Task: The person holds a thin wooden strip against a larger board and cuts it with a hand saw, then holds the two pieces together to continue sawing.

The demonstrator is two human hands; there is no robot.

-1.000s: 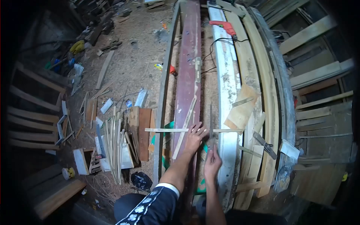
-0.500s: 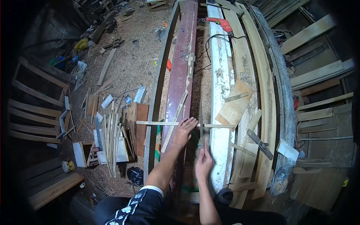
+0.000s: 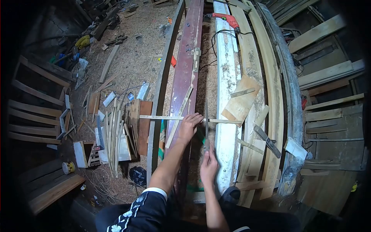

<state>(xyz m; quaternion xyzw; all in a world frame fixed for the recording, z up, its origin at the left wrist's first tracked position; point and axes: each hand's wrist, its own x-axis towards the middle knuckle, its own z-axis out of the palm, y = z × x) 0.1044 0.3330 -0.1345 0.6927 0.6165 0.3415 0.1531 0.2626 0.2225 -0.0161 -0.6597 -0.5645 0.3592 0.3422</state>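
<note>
A thin wooden strip (image 3: pixel 158 117) lies crosswise over the purple board (image 3: pixel 184 73) and the white-painted board (image 3: pixel 227 150). My left hand (image 3: pixel 189 125) presses down on it with fingers closed around it, over the purple board's right edge. My right hand (image 3: pixel 209 164) grips the handle of a hand saw (image 3: pixel 206 125), seen edge-on as a narrow dark blade. The blade crosses the strip just right of my left fingertips, over the gap between the boards. A second short strip (image 3: pixel 179 118) lies slantwise under the first, on the purple board.
A red power drill (image 3: pixel 228 20) with a black cord rests on the white board's far end. A hand plane (image 3: pixel 267 142) and a thin brown sheet (image 3: pixel 241 101) lie to the right. Several loose strips (image 3: pixel 113 139) lean at left, by a wire spool (image 3: pixel 68 168).
The view has tilted slightly, so everything sits a little higher. My right hand has drawn the saw a short way toward me across the strip. My left hand stays on the strip.
</note>
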